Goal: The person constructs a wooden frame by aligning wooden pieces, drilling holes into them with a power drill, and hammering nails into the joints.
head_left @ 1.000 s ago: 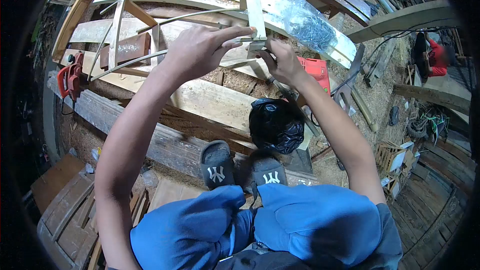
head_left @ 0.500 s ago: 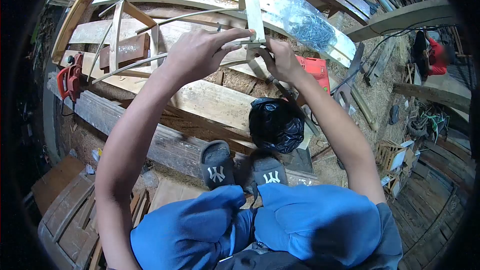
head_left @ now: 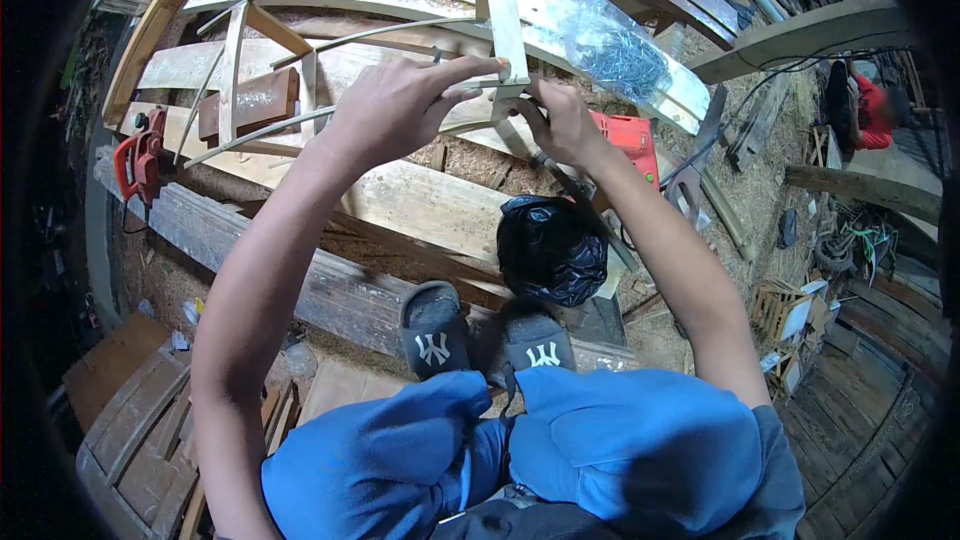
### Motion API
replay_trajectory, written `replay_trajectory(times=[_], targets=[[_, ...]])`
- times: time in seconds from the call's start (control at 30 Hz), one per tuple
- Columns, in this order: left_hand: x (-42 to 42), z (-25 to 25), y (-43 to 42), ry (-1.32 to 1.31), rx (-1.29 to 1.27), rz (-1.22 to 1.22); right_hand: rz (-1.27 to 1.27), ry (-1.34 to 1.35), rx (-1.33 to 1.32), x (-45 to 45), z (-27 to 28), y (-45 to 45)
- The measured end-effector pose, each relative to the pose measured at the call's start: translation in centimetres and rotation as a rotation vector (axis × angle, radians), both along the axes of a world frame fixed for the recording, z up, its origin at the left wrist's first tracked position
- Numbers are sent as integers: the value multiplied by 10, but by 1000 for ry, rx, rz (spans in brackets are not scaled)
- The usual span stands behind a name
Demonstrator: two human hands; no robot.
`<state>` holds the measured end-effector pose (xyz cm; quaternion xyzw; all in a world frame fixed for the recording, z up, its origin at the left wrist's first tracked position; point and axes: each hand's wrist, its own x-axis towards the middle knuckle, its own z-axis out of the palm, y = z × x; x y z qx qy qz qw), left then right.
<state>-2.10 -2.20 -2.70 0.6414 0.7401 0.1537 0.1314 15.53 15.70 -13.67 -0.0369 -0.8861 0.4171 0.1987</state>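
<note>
My left hand (head_left: pixel 395 110) reaches to the joint of a pale wooden frame, its index finger against the foot of the upright slat (head_left: pixel 505 15). The thumb and fingers close on the thin crosspiece there. On the other side of the joint, my right hand (head_left: pixel 568 122) is curled with its fingers close to the wood. What it holds is hidden; a dark bar (head_left: pixel 575 180) runs down from beneath it. Thin curved rods (head_left: pixel 395 32) join the upright to the rest of the frame (head_left: pixel 232 75) at the left.
A black plastic bag (head_left: pixel 552 250) stands before my sandals. Beside it lie a red power tool (head_left: pixel 628 143) and a handsaw (head_left: pixel 685 190). A clear bag of nails (head_left: pixel 625 60) rests on a board. An orange-red tool (head_left: pixel 142 155) sits left. A person in red (head_left: pixel 872 112) is far right.
</note>
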Motion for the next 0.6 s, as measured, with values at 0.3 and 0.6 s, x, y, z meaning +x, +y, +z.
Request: replay_trajectory(times=[0.3, 0.6], targets=[[1, 2, -1, -10, -9, 1, -6, 47, 36, -1, 7, -3], [1, 3, -1, -18, -20, 10, -1, 39, 29, -1, 7, -3]])
